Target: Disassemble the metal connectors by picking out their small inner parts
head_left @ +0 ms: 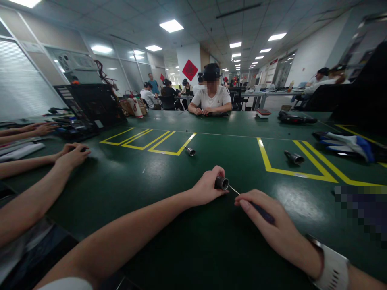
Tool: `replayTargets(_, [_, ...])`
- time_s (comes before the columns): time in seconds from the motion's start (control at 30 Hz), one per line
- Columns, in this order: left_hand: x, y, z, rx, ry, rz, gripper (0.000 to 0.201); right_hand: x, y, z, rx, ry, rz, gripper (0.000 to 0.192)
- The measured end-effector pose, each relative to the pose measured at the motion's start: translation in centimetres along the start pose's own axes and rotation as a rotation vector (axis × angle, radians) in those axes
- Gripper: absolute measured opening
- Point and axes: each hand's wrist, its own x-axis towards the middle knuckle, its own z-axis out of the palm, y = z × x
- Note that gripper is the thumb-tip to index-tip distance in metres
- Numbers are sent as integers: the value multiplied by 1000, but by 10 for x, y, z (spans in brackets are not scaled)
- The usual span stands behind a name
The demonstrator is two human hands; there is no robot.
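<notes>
Green tabletop point(163, 173); dark cylinder point(221, 183), just lower right of frame centre, pinched in left hand point(208, 187), right hand point(279, 223) gripping thin-shafted tool point(265, 213); cylinder probably stiff, smallish-heavy, slick: hold outer wall.

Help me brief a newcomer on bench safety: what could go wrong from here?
The screwdriver in the right hand points at the metal tube, so a slip might jab the left hand gripping it.
With only that hand seen holding the metal tube, it could twist loose.
The rounded metal part lying beyond the left hand might roll if bumped.
</notes>
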Motion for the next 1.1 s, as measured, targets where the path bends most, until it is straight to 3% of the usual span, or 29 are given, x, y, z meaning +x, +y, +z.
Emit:
replayTargets(0.1, [1,0,0,-76,-13,-12,38,5,2,-1,87,5,129,22])
replayTargets(0.23, [9,3,-3,26,5,15,23,14,0,-2,196,-2,222,20])
replayTargets(0.5, [41,-9,-2,141,86,111,16,41,4,1,44,45,154,13])
replayTargets(0.63, [46,-15,-3,137,103,148,13,48,8,5,-119,119,53,13])
replayTargets(0.73, [45,-17,-3,147,98,186,14,47,9,5,-102,132,43,13])
replayTargets(0.87, [39,-13,-4,212,72,235,12,45,14,2,134,143,196,16])
replayTargets(1.1, [34,-7,-7,197,19,251,14,44,26,7,760,285,413,11])
